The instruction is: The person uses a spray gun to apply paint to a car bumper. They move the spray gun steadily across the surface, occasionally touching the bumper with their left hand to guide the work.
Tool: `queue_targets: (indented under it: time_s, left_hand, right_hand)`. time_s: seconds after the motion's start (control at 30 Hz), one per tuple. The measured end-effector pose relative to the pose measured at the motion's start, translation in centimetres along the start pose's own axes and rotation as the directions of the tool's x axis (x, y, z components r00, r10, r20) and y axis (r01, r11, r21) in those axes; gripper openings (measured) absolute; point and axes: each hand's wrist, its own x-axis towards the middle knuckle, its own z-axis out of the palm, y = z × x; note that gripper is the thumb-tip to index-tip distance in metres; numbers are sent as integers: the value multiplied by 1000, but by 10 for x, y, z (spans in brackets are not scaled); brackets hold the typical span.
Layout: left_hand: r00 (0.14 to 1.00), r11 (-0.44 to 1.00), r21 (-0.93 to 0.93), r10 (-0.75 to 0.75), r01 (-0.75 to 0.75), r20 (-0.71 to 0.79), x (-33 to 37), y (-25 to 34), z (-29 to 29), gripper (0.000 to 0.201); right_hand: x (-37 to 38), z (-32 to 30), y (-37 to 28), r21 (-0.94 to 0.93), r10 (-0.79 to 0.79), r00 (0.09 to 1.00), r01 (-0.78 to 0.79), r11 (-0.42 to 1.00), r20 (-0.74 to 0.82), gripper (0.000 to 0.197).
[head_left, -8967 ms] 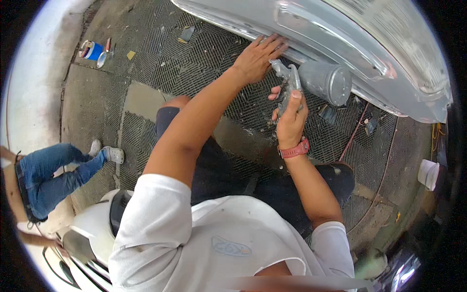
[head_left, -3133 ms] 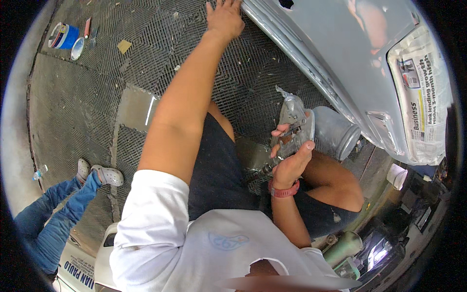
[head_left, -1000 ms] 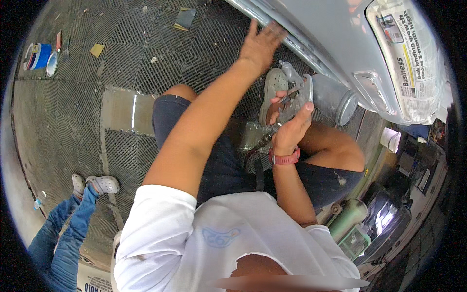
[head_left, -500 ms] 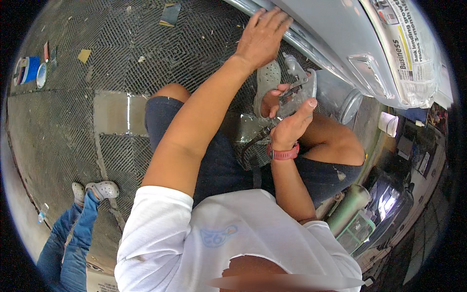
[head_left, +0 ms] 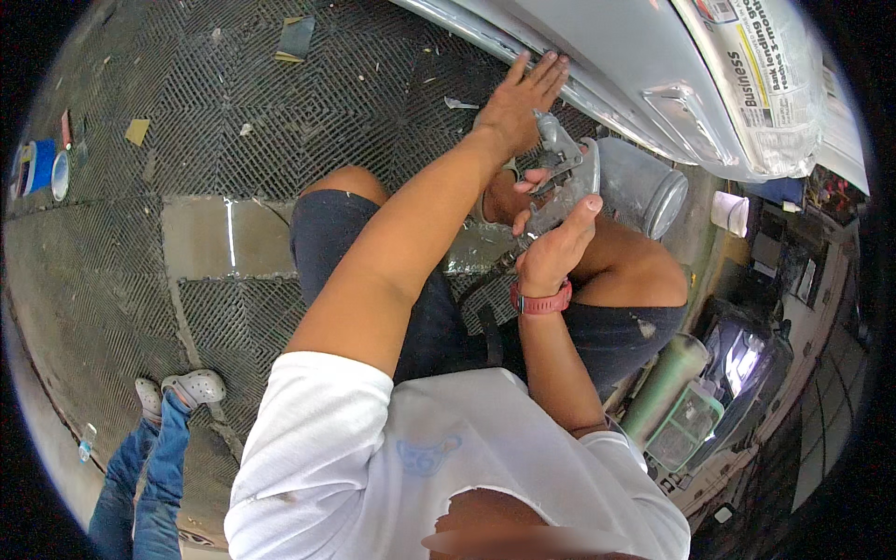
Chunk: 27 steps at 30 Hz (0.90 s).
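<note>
My left hand rests flat, fingers spread, against the lower edge of a grey car body panel. Just below it, my right hand, with a red watch at the wrist, grips a metal spray gun. The gun's round metal cup sticks out to the right of it, close under the panel. I squat with both knees bent, in dark shorts and a white shirt.
Newspaper masking covers the panel's upper right. Metal grating floor spreads left, with tape rolls at the far left edge. Another person's legs in jeans stand at lower left. A white cup and green canister sit to my right.
My view has swung so the panel sits further up and right. My left hand stays pressed on the panel edge and the spray gun stays in my right hand beneath it.
</note>
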Motion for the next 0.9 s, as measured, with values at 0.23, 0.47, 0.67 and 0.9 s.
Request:
queue_targets:
  time_s: [0.23, 0.47, 0.67, 0.9]
  left_hand:
    - [945, 944, -67, -326, 324, -23, -15, -74, -24, 79]
    - [979, 979, 25, -205, 204, 13, -1, -32, -28, 84]
    - [986, 993, 5, -120, 120, 116, 0, -62, -22, 89]
    - [938, 938, 30, -344, 346, -45, 15, -75, -20, 74]
  right_hand:
    - [-16, -1, 6, -16, -4, 1000, 4, 1000, -26, 78]
    - [-44, -7, -15, 8, -26, 999, 26, 1000, -42, 68]
    - [-33, 8, -16, 48, 25, 998, -27, 998, 55, 66]
    - [-36, -6, -3, 57, 52, 997, -55, 997, 61, 67]
